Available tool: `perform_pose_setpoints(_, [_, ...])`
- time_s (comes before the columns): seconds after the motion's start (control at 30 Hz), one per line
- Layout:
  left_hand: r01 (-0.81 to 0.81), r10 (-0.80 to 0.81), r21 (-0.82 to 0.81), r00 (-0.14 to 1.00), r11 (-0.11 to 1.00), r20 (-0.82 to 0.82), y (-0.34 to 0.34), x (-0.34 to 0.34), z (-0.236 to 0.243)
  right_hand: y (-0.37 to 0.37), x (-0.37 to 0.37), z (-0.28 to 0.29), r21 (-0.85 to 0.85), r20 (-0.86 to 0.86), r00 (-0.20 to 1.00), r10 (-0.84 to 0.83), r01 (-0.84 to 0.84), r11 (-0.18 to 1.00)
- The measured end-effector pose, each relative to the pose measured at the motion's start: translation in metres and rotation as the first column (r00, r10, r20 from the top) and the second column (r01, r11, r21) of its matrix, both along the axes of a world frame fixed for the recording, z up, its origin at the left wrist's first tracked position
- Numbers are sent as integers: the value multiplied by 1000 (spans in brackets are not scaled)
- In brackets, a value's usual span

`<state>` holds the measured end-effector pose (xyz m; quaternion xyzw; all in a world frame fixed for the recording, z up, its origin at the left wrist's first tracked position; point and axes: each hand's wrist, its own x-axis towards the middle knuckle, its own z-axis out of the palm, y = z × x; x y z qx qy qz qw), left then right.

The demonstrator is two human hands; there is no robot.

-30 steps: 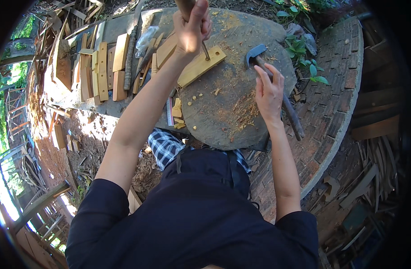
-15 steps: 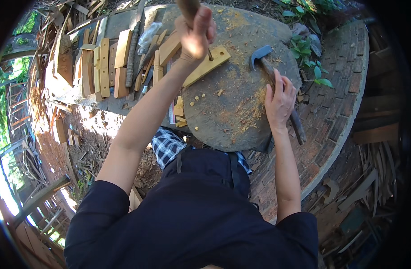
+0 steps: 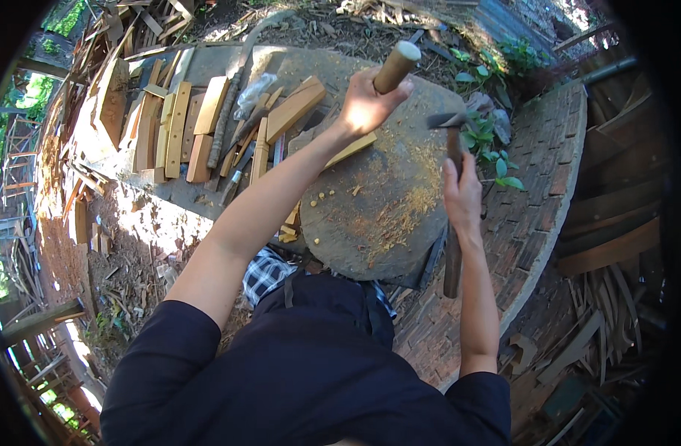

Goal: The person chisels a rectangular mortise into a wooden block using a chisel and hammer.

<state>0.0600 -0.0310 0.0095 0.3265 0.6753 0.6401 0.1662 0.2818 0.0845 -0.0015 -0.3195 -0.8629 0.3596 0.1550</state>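
Note:
My left hand is closed around a thick round wooden-handled tool, tilted with its pale butt end up. The tool's lower end is hidden behind the hand. Under my left wrist lies a yellow wooden board, partly covered by the forearm, on a round wooden block. To the right, my right hand grips the handle of a hammer. Its dark, curved metal head points away from me, over the block's right edge. Wood shavings and small round wood pieces are scattered on the block.
Several cut wooden pieces lie in a row on the grey slab to the left, beside a clear plastic bag. A curved brick ledge runs along the right. Green plants grow behind the hammer. Scrap wood lies lower right.
My left hand has shifted right, and the tool's handle now leans right with its butt end showing. The hammer has swung more upright in my right hand. The whole view has tilted slightly.

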Motion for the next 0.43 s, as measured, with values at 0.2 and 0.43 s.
perform_pose_setpoints(0.2, [-10, 9, 39, 1000, 999, 14, -8, 4, 6, -24, -26, 130, 78, -490, 872, 15, 27, 997])
perform_pose_setpoints(0.43, [-13, 15, 24, 996, 1000, -87, -13, 8, 0, -31, -37, 153, 153, -159, 951, 266, -242, 958])
